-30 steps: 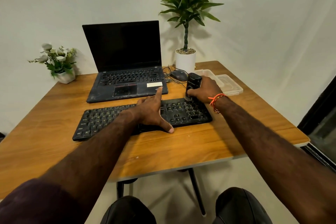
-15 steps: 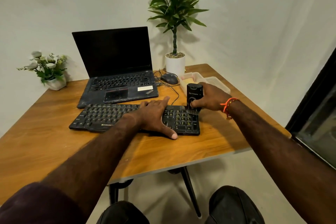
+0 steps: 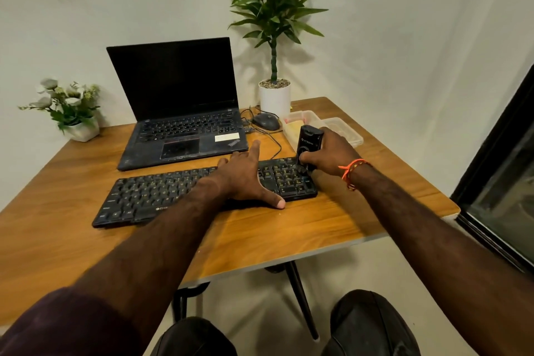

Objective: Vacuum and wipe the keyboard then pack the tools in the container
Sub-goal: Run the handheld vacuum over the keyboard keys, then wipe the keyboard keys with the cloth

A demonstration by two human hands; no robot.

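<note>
A black keyboard [image 3: 161,196] lies across the wooden table [image 3: 289,234]. My left hand [image 3: 245,179] rests flat on its right-middle keys, fingers straight and spread, thumb at the front edge. My right hand [image 3: 329,153] grips a small black handheld vacuum [image 3: 309,143] held upright, its brush end down on the number pad at the keyboard's right end. A clear plastic container [image 3: 303,118] with something yellow inside stands just behind the vacuum, and its lid [image 3: 349,133] lies to the right of it.
An open black laptop [image 3: 179,113] sits behind the keyboard. A wired mouse [image 3: 265,121] and its cable lie between laptop and container. A tall potted plant [image 3: 274,95] stands at the back, a small flower pot [image 3: 78,121] at the left. A dark window frame [image 3: 497,170] is on the right.
The view has shifted. My right hand with the vacuum stays over the number pad, having moved slightly toward the keyboard's right end. My left hand keeps resting on the keys.
</note>
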